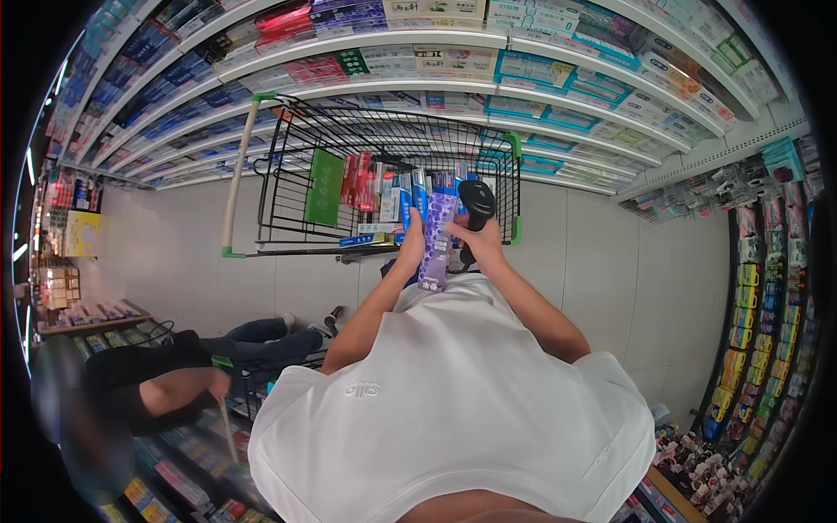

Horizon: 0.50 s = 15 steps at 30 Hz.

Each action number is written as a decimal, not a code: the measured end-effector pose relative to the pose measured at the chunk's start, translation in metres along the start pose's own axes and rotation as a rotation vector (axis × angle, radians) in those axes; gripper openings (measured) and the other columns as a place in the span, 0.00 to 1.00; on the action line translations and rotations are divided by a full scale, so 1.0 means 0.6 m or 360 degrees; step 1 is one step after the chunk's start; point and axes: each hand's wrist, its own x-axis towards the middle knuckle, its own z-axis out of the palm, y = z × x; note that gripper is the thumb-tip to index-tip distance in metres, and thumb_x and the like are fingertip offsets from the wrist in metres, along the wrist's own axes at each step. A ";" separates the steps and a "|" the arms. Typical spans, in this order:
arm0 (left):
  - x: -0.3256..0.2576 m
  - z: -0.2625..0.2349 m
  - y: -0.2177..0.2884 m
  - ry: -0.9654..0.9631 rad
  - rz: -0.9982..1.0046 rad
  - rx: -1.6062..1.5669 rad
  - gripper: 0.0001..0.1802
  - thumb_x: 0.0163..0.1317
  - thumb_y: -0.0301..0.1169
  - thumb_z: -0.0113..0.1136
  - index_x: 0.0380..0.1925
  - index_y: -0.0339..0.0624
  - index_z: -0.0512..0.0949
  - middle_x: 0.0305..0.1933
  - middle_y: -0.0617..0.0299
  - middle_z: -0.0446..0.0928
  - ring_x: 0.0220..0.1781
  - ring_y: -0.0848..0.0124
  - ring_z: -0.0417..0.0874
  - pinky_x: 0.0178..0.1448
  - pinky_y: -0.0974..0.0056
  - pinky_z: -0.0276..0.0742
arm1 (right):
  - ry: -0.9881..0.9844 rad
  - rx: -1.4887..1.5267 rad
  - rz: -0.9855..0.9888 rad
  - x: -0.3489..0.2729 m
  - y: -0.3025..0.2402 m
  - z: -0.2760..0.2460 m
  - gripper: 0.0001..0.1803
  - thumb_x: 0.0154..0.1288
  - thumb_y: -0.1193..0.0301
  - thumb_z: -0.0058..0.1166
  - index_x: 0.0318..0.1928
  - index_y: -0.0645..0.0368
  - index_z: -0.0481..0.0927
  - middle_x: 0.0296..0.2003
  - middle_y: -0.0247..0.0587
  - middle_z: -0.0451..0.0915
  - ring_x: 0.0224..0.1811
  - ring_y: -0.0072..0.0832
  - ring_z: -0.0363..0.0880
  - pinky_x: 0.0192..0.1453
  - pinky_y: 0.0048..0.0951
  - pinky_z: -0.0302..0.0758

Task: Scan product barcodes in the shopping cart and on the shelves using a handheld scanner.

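Note:
A long purple toothpaste-style box (437, 244) stands between my hands, in front of my white shirt. My left hand (412, 247) grips it along its left side. In my right hand (482, 241) is a black handheld barcode scanner (477, 202), its head above the fist; the fingertips on that side also touch the box. Just beyond, a black wire shopping cart (283, 205) with green corners holds several blue, red and white boxes. A blue and yellow box (368, 239) lies at the cart's near side.
Shelves of boxed goods (418, 85) curve behind the cart. On the right, a rack of hanging packs (747, 296) rises beside the tiled floor (602, 253). Another person (166, 383) in dark clothes is at the lower left, a hand on a cart handle (228, 427).

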 end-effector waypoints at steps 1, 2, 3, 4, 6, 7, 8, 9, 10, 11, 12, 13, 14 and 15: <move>0.001 -0.002 -0.003 0.0027 0.0000 0.0031 0.45 0.68 0.65 0.20 0.48 0.36 0.76 0.36 0.53 0.81 0.31 0.66 0.84 0.35 0.65 0.82 | -0.0025 0.0033 0.0049 0.000 -0.002 -0.001 0.16 0.50 0.75 0.70 0.38 0.65 0.79 0.29 0.36 0.80 0.22 0.20 0.74 0.26 0.23 0.71; 0.006 -0.009 -0.012 -0.0001 0.0042 0.0044 0.44 0.70 0.63 0.20 0.48 0.36 0.76 0.36 0.53 0.82 0.32 0.66 0.85 0.36 0.65 0.82 | -0.0051 0.0066 0.0098 0.000 -0.003 -0.001 0.15 0.50 0.75 0.70 0.37 0.65 0.79 0.30 0.37 0.80 0.22 0.20 0.74 0.26 0.23 0.71; 0.008 -0.012 -0.017 0.0005 0.0056 0.0038 0.44 0.70 0.63 0.20 0.48 0.36 0.76 0.36 0.53 0.82 0.32 0.66 0.85 0.36 0.65 0.82 | -0.0064 0.0060 0.0089 -0.001 -0.003 -0.002 0.15 0.50 0.75 0.70 0.37 0.65 0.79 0.30 0.37 0.80 0.22 0.20 0.74 0.26 0.23 0.71; 0.011 -0.015 -0.021 -0.0011 0.0055 0.0065 0.43 0.70 0.62 0.21 0.48 0.36 0.76 0.37 0.53 0.82 0.33 0.66 0.85 0.38 0.65 0.82 | -0.0071 0.0097 0.0090 -0.001 0.000 -0.003 0.14 0.50 0.75 0.69 0.37 0.65 0.79 0.29 0.37 0.80 0.22 0.21 0.74 0.26 0.23 0.71; 0.013 -0.014 -0.024 -0.0059 0.0094 0.0071 0.40 0.72 0.59 0.23 0.47 0.36 0.77 0.40 0.54 0.82 0.36 0.66 0.85 0.42 0.64 0.82 | -0.0046 0.0104 0.0090 0.006 0.012 -0.011 0.13 0.52 0.76 0.68 0.36 0.65 0.79 0.29 0.37 0.80 0.22 0.21 0.75 0.26 0.23 0.71; 0.011 -0.017 -0.030 -0.0047 0.0115 0.0061 0.40 0.72 0.59 0.23 0.47 0.36 0.77 0.40 0.54 0.82 0.36 0.66 0.85 0.42 0.64 0.82 | -0.0067 0.0096 0.0080 0.007 0.020 -0.012 0.13 0.52 0.76 0.68 0.36 0.65 0.79 0.29 0.37 0.80 0.22 0.21 0.75 0.26 0.23 0.71; 0.013 -0.022 -0.040 -0.0080 0.0133 0.0019 0.40 0.72 0.59 0.23 0.47 0.36 0.77 0.39 0.55 0.82 0.35 0.67 0.84 0.41 0.65 0.81 | -0.0041 0.0101 0.0118 0.007 0.026 -0.014 0.16 0.51 0.75 0.69 0.40 0.64 0.77 0.29 0.37 0.80 0.22 0.21 0.75 0.25 0.23 0.72; 0.017 -0.031 -0.051 -0.0115 0.0155 -0.0021 0.40 0.72 0.59 0.23 0.47 0.35 0.77 0.38 0.56 0.82 0.34 0.68 0.84 0.41 0.65 0.81 | -0.0014 0.0107 0.0153 0.009 0.030 -0.016 0.20 0.50 0.75 0.70 0.43 0.64 0.76 0.28 0.37 0.79 0.23 0.21 0.75 0.25 0.23 0.73; 0.019 -0.047 -0.064 0.0025 0.0181 0.0138 0.37 0.73 0.56 0.27 0.42 0.35 0.78 0.33 0.58 0.82 0.29 0.71 0.82 0.33 0.68 0.78 | -0.0065 0.0136 0.0205 0.010 0.031 -0.019 0.18 0.50 0.75 0.70 0.40 0.65 0.77 0.27 0.37 0.79 0.22 0.21 0.75 0.25 0.24 0.72; 0.015 -0.065 -0.079 0.0038 0.0205 0.0130 0.37 0.73 0.56 0.27 0.42 0.35 0.78 0.33 0.58 0.82 0.29 0.71 0.82 0.33 0.68 0.78 | -0.0089 0.0128 0.0191 0.008 0.032 -0.022 0.18 0.50 0.75 0.70 0.40 0.65 0.77 0.27 0.37 0.79 0.22 0.21 0.75 0.25 0.24 0.72; 0.006 -0.080 -0.088 -0.0019 0.0241 0.0212 0.35 0.74 0.55 0.29 0.38 0.36 0.78 0.30 0.59 0.81 0.25 0.73 0.80 0.29 0.69 0.75 | -0.0052 0.0148 0.0204 0.006 0.028 -0.024 0.17 0.50 0.75 0.70 0.39 0.65 0.77 0.28 0.37 0.79 0.21 0.21 0.75 0.25 0.24 0.72; -0.004 -0.097 -0.099 -0.0072 0.0276 0.0294 0.33 0.74 0.54 0.32 0.34 0.37 0.77 0.26 0.60 0.80 0.22 0.74 0.79 0.24 0.71 0.72 | -0.0018 0.0168 0.0218 0.004 0.024 -0.025 0.17 0.50 0.75 0.70 0.38 0.65 0.77 0.28 0.37 0.79 0.21 0.21 0.74 0.25 0.24 0.71; -0.008 -0.122 -0.116 -0.0015 0.0262 0.0383 0.30 0.73 0.51 0.36 0.30 0.37 0.77 0.24 0.59 0.80 0.20 0.74 0.77 0.23 0.71 0.70 | -0.0042 0.0159 0.0198 0.002 0.021 -0.026 0.17 0.50 0.75 0.70 0.38 0.65 0.77 0.28 0.37 0.79 0.21 0.21 0.74 0.25 0.24 0.71; -0.009 -0.152 -0.141 0.0038 0.0242 0.0475 0.27 0.73 0.48 0.40 0.26 0.38 0.76 0.21 0.58 0.79 0.19 0.74 0.75 0.21 0.70 0.68 | -0.0024 0.0162 0.0204 -0.001 0.018 -0.027 0.16 0.50 0.77 0.69 0.39 0.64 0.76 0.28 0.37 0.79 0.22 0.22 0.75 0.25 0.24 0.71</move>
